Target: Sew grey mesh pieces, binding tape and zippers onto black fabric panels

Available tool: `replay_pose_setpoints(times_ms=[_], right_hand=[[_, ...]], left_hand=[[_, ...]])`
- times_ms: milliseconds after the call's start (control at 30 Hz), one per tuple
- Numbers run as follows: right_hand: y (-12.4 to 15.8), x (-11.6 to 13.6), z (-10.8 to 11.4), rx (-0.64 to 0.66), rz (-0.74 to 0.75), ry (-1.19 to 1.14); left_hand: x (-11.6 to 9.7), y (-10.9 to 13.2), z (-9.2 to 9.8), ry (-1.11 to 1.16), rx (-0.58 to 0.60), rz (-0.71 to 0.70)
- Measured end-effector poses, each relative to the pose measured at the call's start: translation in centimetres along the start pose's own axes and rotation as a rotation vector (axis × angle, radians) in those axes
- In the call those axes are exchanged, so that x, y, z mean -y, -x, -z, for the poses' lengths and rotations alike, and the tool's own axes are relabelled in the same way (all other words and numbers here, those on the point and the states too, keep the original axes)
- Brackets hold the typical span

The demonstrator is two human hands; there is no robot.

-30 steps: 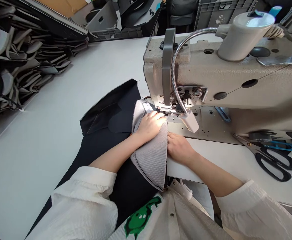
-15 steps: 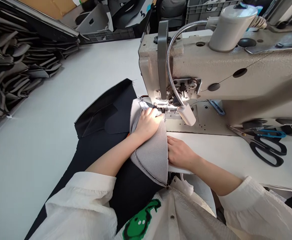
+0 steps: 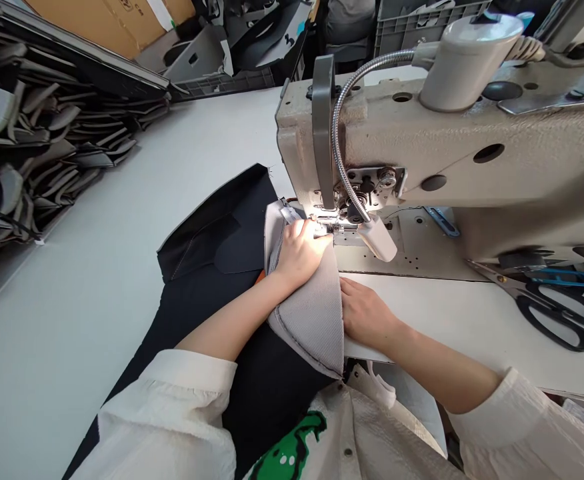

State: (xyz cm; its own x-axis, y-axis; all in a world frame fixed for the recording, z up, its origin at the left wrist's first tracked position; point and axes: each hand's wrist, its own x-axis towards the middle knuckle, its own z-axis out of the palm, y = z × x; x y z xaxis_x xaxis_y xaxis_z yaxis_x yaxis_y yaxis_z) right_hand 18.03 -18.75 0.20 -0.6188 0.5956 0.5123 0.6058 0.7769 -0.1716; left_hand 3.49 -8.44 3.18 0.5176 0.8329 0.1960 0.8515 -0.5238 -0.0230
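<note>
**Both hands on the grey piece at the needle**

My left hand lies palm down on the grey mesh piece, fingers close together and pressed flat. The fingertips sit right at the presser foot of the sewing machine. The grey piece runs from under that foot back toward my body, folded into a raised, curved ridge between my two hands. It rests on a larger sheet of dark fabric that spreads to the left over the white table.

My right hand rests on the table just to the right of the grey piece and touches its edge. Its fingertips are hidden by the fold, so I cannot tell whether they pinch the cloth or only lean on it.

The small lamp on its bendy metal neck lights my left fingers. A pair of black-handled scissors lies well off to the right on the machine bed. Stacks of cut pieces fill the far left.
</note>
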Motion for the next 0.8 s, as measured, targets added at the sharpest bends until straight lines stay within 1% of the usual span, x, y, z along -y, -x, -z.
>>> replay_pose_setpoints(times_ms=[67,100,167,233,300,367,400,467,567,633,733,800], right_hand=[[-0.1,-0.4,-0.2,-0.004,-0.033,-0.025],[-0.1,-0.6,-0.3,-0.011,-0.046,-0.047],[-0.2,-1.0,-0.4,-0.015,-0.066,-0.099],[-0.1,-1.2,0.0,0.012,-0.055,-0.142],[0.0,-1.1,0.7,0.082,-0.002,-0.14],[0.1,-0.7,1.6,0.156,0.072,-0.106],[0.3,-0.3,1.9,0.184,0.098,-0.083],[0.5,0.5,2.2,0.206,0.106,-0.025],[1.0,1.6,1.6,0.171,0.069,0.07],[1.2,2.0,1.0,0.134,0.054,0.109],[1.3,1.7,0.4,0.114,0.044,0.101],[1.1,1.1,0.2,0.111,0.019,0.077]], left_hand=[[-0.1,-0.4,0.3,0.072,0.061,-0.026],[-0.3,-0.4,0.7,0.146,0.118,-0.047],[-1.1,-0.1,2.1,0.322,0.283,-0.09],[-2.2,0.5,4.1,0.393,0.453,-0.106],[-3.3,1.2,6.0,0.297,0.578,-0.089],[-3.9,1.8,7.4,0.157,0.668,-0.015],[-3.9,2.1,7.8,0.113,0.706,0.034],[-3.6,2.4,8.0,0.089,0.751,0.128],[-2.6,2.3,7.1,0.123,0.796,0.21],[-2.0,1.9,6.2,0.21,0.812,0.207],[-1.6,0.9,5.1,0.362,0.765,0.146],[-1.7,0.1,4.9,0.34,0.737,0.159]])
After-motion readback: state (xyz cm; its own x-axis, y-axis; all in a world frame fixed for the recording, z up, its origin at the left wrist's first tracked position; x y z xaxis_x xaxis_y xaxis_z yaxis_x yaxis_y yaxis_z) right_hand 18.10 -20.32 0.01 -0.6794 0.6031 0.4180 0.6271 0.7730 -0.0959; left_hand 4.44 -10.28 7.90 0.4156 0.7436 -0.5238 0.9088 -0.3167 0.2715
